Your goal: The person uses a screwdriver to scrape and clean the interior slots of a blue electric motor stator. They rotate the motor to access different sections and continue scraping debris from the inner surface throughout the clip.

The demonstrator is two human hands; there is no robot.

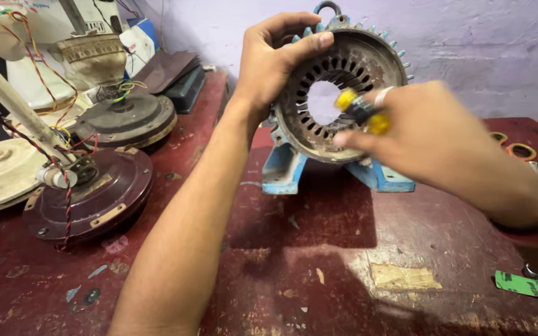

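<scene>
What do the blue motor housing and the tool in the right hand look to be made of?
Motor housing: likely cast metal, chipped blue paint over ribbed fins; its slotted core looks like bare, rusty steel. Tool: blurred, yellow and black handle, probably plastic, in the right hand.

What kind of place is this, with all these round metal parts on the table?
Most likely a small workshop for repairing electric motors and fans. An empty motor housing stands on a worn red table, and opened ceiling fan motors with loose wires lie beside it.
</scene>
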